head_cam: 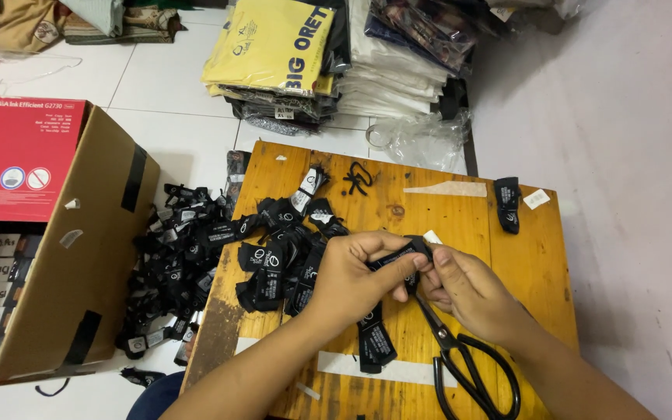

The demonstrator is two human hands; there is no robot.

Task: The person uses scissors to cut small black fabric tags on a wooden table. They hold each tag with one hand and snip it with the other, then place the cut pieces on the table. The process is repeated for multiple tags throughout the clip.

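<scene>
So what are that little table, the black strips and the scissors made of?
The table looks like varnished wood: orange-brown with visible grain and knots. The black strips seem woven fabric labels, since they bend limply and shine slightly. The scissors look like dark metal, possibly painted.

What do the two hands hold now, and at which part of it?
Both hands pinch one black woven label strip at its upper end: left hand and right hand fingertips meet there. The strip's lower end hangs onto the wooden table. The black scissors lie unheld.

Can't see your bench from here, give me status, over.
Left hand and right hand both pinch one black label strip. Scissors under right hand. Label pile at left.
</scene>
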